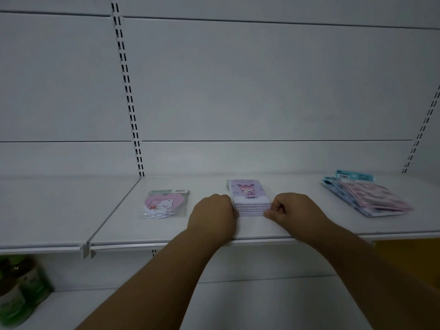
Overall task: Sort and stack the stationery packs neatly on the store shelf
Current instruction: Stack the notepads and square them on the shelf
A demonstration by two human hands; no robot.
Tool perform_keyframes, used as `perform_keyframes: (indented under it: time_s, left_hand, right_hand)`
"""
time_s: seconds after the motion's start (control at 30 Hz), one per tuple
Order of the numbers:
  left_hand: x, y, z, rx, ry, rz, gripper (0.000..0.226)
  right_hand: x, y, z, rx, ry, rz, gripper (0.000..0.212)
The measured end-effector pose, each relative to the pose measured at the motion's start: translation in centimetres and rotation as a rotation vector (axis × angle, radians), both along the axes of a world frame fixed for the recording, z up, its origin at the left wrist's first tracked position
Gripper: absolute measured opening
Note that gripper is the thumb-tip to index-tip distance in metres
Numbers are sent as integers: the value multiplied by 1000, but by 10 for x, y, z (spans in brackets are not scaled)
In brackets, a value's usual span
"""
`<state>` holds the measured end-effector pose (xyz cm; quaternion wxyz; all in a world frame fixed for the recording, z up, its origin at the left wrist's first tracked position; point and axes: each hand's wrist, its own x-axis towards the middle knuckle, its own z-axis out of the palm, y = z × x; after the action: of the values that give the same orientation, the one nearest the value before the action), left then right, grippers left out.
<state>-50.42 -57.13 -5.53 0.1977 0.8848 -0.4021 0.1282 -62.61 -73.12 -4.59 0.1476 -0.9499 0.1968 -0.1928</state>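
Note:
A stack of purple spiral notebooks [248, 194] with a cartoon girl on the top cover lies in the middle of the white shelf [166, 232]. My left hand [213, 214] presses against the stack's left side, fingers curled. On the right side my right hand [291, 208] is curled against the stack's front corner. Left of the stack lies a pink heart-shaped pack [164, 204] in clear wrap. At the far right, a loose fanned pile of pink and blue packs [366, 195] rests on the shelf.
The white back wall carries slotted uprights [129, 101]. A shelf joint [88, 248] sits at the left. Green-labelled bottles [20, 289] stand on the lower shelf at bottom left. An orange surface [409, 253] shows below the shelf at right.

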Motion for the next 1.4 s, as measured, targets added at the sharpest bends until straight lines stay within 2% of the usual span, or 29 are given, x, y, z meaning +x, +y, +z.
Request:
perform_keyframes:
  time_s: [0.23, 0.47, 0.6, 1.4]
  left_hand:
    - [0, -2, 1, 28, 4, -1, 17]
    - [-1, 4, -2, -122, 65, 29, 27]
    - [1, 3, -2, -126, 33, 21, 25]
    - [3, 3, -4, -107, 37, -20, 19]
  right_hand:
    - [-1, -2, 0, 21, -18, 28, 22]
    - [-5, -6, -3, 16, -119, 68, 26]
    - [-4, -7, -4, -34, -136, 116, 25]
    - [0, -8, -8, 13, -98, 54, 20]
